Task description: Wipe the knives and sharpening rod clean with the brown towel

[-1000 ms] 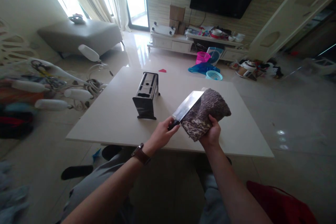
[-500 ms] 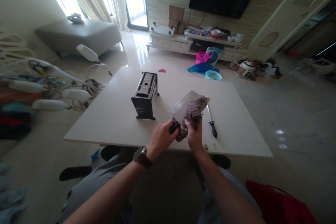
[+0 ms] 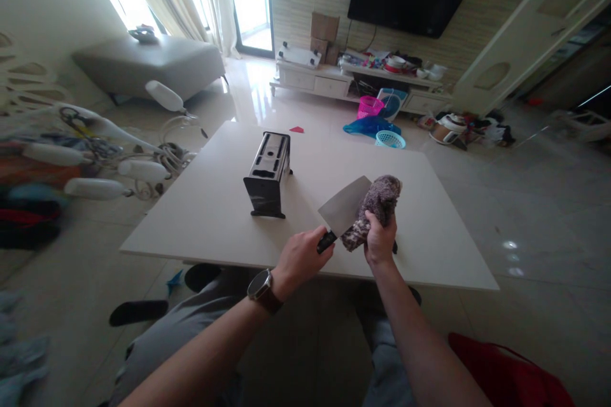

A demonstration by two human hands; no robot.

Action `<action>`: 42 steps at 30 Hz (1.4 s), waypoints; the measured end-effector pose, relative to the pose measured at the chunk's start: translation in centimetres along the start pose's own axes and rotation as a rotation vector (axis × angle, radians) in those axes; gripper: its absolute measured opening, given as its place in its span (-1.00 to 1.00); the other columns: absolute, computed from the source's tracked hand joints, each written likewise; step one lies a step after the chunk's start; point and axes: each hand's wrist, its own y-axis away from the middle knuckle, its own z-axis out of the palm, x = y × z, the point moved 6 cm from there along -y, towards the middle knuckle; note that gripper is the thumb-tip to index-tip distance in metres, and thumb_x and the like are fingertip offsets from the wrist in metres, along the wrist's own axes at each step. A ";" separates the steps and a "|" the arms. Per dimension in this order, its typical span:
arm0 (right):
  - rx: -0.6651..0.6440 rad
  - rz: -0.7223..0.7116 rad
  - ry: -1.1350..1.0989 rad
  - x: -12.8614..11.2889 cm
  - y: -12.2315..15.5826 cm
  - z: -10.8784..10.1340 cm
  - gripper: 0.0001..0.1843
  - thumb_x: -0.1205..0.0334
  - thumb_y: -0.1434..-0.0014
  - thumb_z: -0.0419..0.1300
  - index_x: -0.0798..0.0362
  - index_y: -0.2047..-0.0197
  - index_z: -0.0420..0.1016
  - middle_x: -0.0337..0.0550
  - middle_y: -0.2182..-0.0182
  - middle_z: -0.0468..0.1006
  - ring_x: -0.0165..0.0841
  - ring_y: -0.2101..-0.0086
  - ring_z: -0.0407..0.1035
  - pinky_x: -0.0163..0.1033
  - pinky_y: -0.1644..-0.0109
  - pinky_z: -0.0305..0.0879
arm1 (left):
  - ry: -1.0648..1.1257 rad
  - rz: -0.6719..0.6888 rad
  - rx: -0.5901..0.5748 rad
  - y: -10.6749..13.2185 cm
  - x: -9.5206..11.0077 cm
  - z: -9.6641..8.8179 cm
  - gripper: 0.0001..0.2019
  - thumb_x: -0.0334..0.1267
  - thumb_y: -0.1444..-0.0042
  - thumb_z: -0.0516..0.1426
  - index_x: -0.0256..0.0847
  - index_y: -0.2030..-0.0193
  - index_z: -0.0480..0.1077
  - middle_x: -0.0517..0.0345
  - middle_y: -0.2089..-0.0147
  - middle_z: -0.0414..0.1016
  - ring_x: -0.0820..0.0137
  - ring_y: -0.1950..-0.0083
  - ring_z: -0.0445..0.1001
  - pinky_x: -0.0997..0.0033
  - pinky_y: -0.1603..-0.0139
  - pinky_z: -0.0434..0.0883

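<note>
Above the counter (image 3: 191,219), my left fingers (image 3: 326,256) grip the likely hefty, stiff cleaver (image 3: 344,205) by its handle (image 3: 326,241), the safest hold, while my right fingers (image 3: 375,222) clutch a soft, fuzzy cloth (image 3: 383,196) beside it.

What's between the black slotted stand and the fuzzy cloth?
The cleaver, gripped in the left hand, and some white tabletop, as the head view shows.

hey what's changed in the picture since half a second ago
The right hand has moved the bunched cloth to the right, uncovering more of the cleaver and hiding most of the black-handled rod. Nothing was let go: the left hand still grips the cleaver's handle. The slotted stand stayed put.
</note>
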 end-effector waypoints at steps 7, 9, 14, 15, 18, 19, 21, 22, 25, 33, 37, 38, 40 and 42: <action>-0.086 0.015 0.046 0.9 3.4 1.8 -0.47 0.30 0.00 0.37 -0.03 -0.09 0.51 -0.26 0.09 0.64 -0.39 0.18 0.54 -0.25 0.04 0.48 | -0.007 -0.023 0.011 0.1 -0.8 -0.6 -0.90 -0.14 -0.24 0.14 -0.07 0.23 0.40 0.04 0.32 0.59 0.18 0.28 0.57 0.34 0.36 0.11; -0.115 0.011 0.060 0.9 4.1 2.3 -0.48 0.31 -0.02 0.37 -0.02 -0.09 0.50 -0.24 0.09 0.64 -0.38 0.17 0.53 -0.24 0.03 0.48 | 0.025 -0.020 0.020 0.2 -0.8 -0.5 -0.91 -0.16 -0.23 0.14 -0.08 0.19 0.40 0.03 0.32 0.58 0.17 0.28 0.57 0.34 0.36 0.12; -0.133 -0.025 0.077 -0.4 4.0 2.4 -0.59 0.31 0.00 0.42 -0.02 0.04 0.55 -0.30 0.21 0.63 -0.41 0.25 0.52 -0.28 0.09 0.49 | 0.200 -0.028 0.061 0.3 -0.2 -0.2 -0.87 -0.18 -0.25 0.13 -0.14 0.12 0.37 0.04 0.30 0.55 0.22 0.27 0.55 0.35 0.32 0.24; -0.120 -0.026 0.061 -0.6 3.8 2.2 -0.59 0.31 0.02 0.43 -0.03 0.05 0.56 -0.31 0.22 0.63 -0.42 0.26 0.53 -0.30 0.10 0.49 | 0.278 -0.037 0.066 0.3 -0.1 -0.2 -0.86 -0.16 -0.25 0.13 -0.14 0.13 0.36 0.05 0.29 0.54 0.24 0.28 0.54 0.36 0.32 0.27; -0.069 -0.003 -0.003 -0.8 3.2 1.8 -0.56 0.27 0.03 0.44 -0.06 0.03 0.56 -0.30 0.18 0.65 -0.40 0.21 0.56 -0.26 0.07 0.52 | 0.658 -0.115 -0.049 0.2 0.0 0.9 -0.75 -0.02 -0.25 0.15 -0.14 0.15 0.29 0.16 0.26 0.48 0.40 0.47 0.48 0.42 0.48 0.33; -0.055 0.008 -0.017 -0.6 3.1 1.7 -0.53 0.25 0.03 0.45 -0.08 0.01 0.56 -0.29 0.15 0.65 -0.39 0.17 0.56 -0.23 0.05 0.53 | 0.805 -0.151 -0.119 0.2 0.1 1.4 -0.71 0.03 -0.25 0.15 -0.13 0.13 0.26 0.20 0.24 0.46 0.46 0.55 0.44 0.44 0.57 0.32; -0.045 0.048 -0.041 -0.1 3.2 1.7 -0.47 0.24 0.05 0.46 -0.11 -0.03 0.54 -0.30 0.11 0.66 -0.37 0.11 0.57 -0.18 -0.01 0.53 | 1.039 -0.208 -0.232 0.3 0.3 2.3 -0.65 0.08 -0.23 0.16 -0.11 0.10 0.20 0.25 0.21 0.43 0.53 0.66 0.37 0.46 0.70 0.29; -0.054 0.083 -0.057 0.2 3.2 1.8 -0.46 0.24 0.06 0.46 -0.12 -0.04 0.53 -0.30 0.11 0.66 -0.36 0.10 0.57 -0.17 -0.02 0.53 | 1.109 -0.222 -0.254 0.3 0.3 2.4 -0.63 0.09 -0.22 0.17 -0.11 0.10 0.18 0.27 0.21 0.42 0.55 0.69 0.34 0.47 0.73 0.28; -0.145 0.223 -0.166 0.7 3.5 2.6 -0.47 0.23 0.07 0.46 -0.10 -0.02 0.53 -0.31 0.14 0.67 -0.35 0.13 0.57 -0.19 0.00 0.52 | 1.135 -0.220 -0.216 0.3 0.0 2.2 -0.65 0.07 -0.24 0.18 -0.12 0.11 0.19 0.31 0.26 0.41 0.61 0.72 0.26 0.52 0.78 0.22; -0.351 0.526 -0.447 -0.4 3.1 4.0 -0.54 -0.34 -0.09 0.26 -0.17 0.18 0.61 -0.27 0.13 0.71 -0.16 -0.05 0.51 0.05 -0.22 0.41 | 0.686 -0.088 0.007 0.3 -1.1 -0.4 -0.78 -0.10 -0.29 0.16 -0.15 0.04 0.31 0.21 0.20 0.49 0.49 0.44 0.44 0.47 0.45 0.36; -0.420 0.520 -0.410 -0.6 3.1 4.9 -0.64 -0.24 -0.08 0.32 -0.22 0.18 0.63 -0.28 0.10 0.71 -0.18 -0.13 0.45 0.03 -0.24 0.40 | 0.498 0.044 0.022 0.6 -0.2 -0.7 -0.86 -0.26 -0.28 0.15 -0.15 0.05 0.31 0.08 0.13 0.54 0.31 0.14 0.49 0.35 0.14 0.37; -0.460 0.528 -0.407 -0.7 3.3 5.3 -0.64 -0.23 -0.08 0.32 -0.21 0.17 0.63 -0.26 0.09 0.71 -0.17 -0.14 0.45 0.03 -0.24 0.41 | 0.459 0.054 0.009 0.7 0.0 -0.5 -0.86 -0.27 -0.29 0.13 -0.15 0.05 0.30 0.05 0.11 0.54 0.28 0.13 0.50 0.33 0.14 0.36; -0.535 0.565 -0.403 -0.7 3.8 6.1 -0.62 -0.22 -0.09 0.32 -0.17 0.13 0.64 -0.21 0.09 0.71 -0.13 -0.14 0.46 0.04 -0.21 0.44 | 0.379 0.054 0.003 0.9 0.0 -0.3 -0.88 -0.28 -0.30 0.11 -0.15 0.05 0.27 0.01 0.11 0.54 0.24 0.13 0.50 0.30 0.15 0.35; -0.577 0.610 -0.381 -0.5 4.4 6.4 -0.59 -0.16 -0.05 0.37 -0.11 0.12 0.65 -0.17 0.11 0.71 -0.10 -0.10 0.50 0.02 -0.18 0.47 | 0.312 0.041 0.007 1.0 -0.2 -0.1 -0.89 -0.27 -0.30 0.09 -0.14 0.07 0.25 -0.01 0.13 0.53 0.20 0.14 0.50 0.27 0.16 0.34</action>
